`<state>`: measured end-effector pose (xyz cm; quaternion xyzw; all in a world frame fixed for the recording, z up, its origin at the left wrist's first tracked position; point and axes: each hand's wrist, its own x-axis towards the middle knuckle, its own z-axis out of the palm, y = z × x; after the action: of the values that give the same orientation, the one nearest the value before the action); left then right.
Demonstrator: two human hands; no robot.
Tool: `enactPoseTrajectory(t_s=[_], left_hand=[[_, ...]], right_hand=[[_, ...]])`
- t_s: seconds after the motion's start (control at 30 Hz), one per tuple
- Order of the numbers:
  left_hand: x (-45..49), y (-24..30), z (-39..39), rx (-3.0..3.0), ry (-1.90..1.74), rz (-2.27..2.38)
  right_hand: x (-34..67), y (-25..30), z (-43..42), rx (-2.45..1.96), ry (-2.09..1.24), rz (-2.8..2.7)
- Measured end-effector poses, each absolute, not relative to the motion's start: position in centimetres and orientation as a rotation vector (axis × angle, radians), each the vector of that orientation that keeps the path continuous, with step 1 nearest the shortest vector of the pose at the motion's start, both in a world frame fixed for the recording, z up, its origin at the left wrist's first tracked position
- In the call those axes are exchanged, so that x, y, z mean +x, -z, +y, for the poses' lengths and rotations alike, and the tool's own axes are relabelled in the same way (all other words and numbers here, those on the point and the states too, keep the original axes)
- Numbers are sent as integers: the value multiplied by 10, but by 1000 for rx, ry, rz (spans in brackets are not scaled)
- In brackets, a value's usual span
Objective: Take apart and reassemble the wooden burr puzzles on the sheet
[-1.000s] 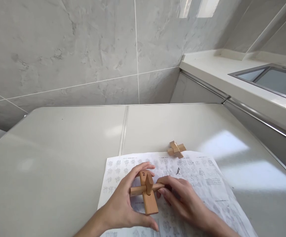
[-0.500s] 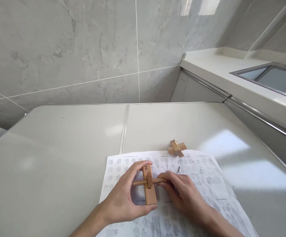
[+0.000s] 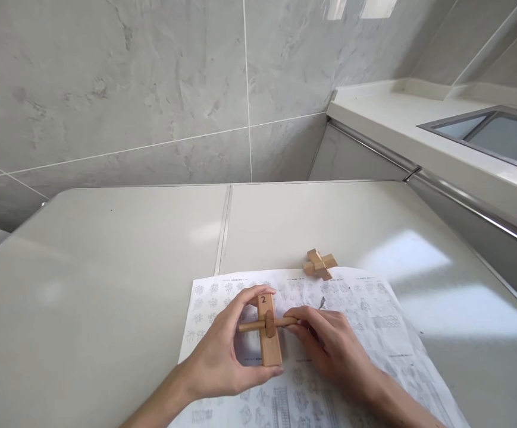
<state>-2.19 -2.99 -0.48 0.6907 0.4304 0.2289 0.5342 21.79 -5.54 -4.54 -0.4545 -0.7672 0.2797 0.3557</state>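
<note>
Left hand (image 3: 222,362) closed on the wooden puzzle (image 3: 269,333), thumb and fingers spanning the flat block's two ends, over the printed sheet (image 3: 374,333) on the tabletop (image 3: 106,267). Right hand (image 3: 329,351) pinches the cross-dowel's right tip. Puzzle probably light, rigid, smooth; joint may slide, so grip the block ends.

Single head camera, looking forward-down, close over table (image 3: 106,267).
</note>
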Motion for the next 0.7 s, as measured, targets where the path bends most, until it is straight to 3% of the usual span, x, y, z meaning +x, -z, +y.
enactPoseTrajectory(t_s=[0.13,0.37,0.7], left_hand=[[-22,7,-31,1619,-575,1023],[-19,8,-32,1731,-678,972],[-16,20,-39,2200,-648,1002]], right_hand=[[219,42,-54,-1198,-889,-1924],[222,38,-52,-1103,-849,-1811],[221,31,-56,-1069,-1009,-1816]])
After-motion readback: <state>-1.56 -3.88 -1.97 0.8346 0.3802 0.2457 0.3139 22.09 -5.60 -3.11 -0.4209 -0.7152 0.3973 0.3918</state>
